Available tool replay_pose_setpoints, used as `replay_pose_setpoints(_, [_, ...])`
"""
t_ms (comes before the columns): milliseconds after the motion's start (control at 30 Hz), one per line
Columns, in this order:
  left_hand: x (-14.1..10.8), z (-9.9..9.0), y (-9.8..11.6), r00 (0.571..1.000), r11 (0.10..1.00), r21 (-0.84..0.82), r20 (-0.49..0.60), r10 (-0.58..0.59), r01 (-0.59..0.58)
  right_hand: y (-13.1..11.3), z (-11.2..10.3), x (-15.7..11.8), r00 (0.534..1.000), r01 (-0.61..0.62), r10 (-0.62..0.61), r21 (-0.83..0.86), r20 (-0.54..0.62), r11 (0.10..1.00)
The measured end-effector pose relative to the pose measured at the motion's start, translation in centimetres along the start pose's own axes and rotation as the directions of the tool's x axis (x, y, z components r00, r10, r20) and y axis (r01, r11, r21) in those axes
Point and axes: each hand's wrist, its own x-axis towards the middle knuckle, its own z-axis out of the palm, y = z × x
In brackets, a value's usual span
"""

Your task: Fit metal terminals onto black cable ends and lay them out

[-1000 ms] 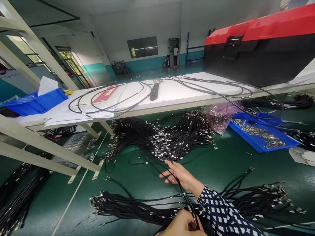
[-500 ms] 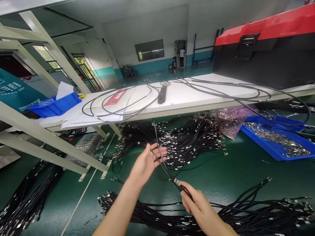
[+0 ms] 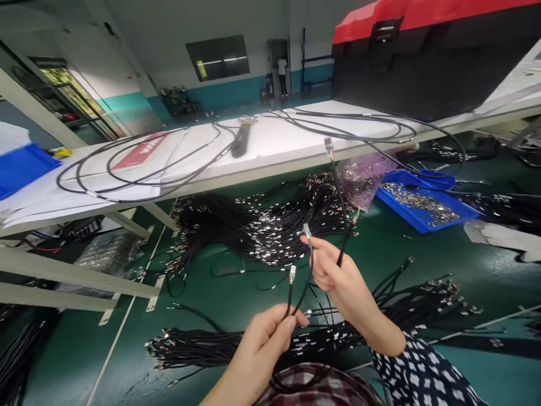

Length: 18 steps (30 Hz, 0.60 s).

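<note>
My left hand point(image 3: 268, 341) pinches two thin black cables between thumb and fingers. One of them, a cable end with a small white connector and coloured wires point(image 3: 292, 276), sticks up from the pinch. Higher and to the right, my right hand point(image 3: 346, 290) is closed on black cable as well. By its fingertips stands a second cable end point(image 3: 307, 231), whose strand runs down to the left hand. A longer cable with a metal-tipped connector point(image 3: 329, 148) rises above the right hand. Loops of cable hang near my checked clothing.
Beneath the white shelf point(image 3: 270, 160) lies a large heap of black cables point(image 3: 262, 231). Another bundle point(image 3: 194, 347) stretches across the green floor. A blue tray of metal parts point(image 3: 426, 223) sits at right. On the shelf are an adjustable wrench point(image 3: 241, 141) and a red-black toolbox point(image 3: 406, 79).
My left hand, formerly spread flat beside the cable, has moved down and closed on cables. My right hand has risen with its cables, and the ends now stand apart. The view has shifted right.
</note>
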Motion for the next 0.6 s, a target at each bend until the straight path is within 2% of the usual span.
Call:
replay_pose_setpoints(100, [-0.5,0.6,-0.8,1.0,0.998,0.065,-0.01,-0.018,0.018,-0.8,0.6,0.6,1.0,-0.008,0.008,-0.003,0.028,1.0])
replay_pose_setpoints(233, [-1.1,0.7,-1.1,0.998,0.994,0.11,-0.064,-0.014,0.021,-0.7,0.0,0.4,0.994,-0.042,0.054,-0.132,0.092,0.99])
replay_pose_setpoints(400, [-1.5,1.0,-1.4,0.991,0.998,0.041,-0.128,-0.034,0.04,-0.9,-0.3,-0.2,0.98,-0.059,0.113,-0.304,0.164,0.951])
replay_pose_setpoints(467, [-1.5,1.1,-1.4,0.994,0.998,0.032,-0.101,-0.047,0.051,-1.2,-0.1,-0.2,0.964,-0.071,0.148,-0.323,0.222,0.944])
replay_pose_setpoints(600, [-1.2,0.7,-0.9,0.997,0.998,0.05,0.065,-0.039,0.036,-1.5,0.0,-0.1,0.945,-0.067,0.164,-0.323,0.282,0.944])
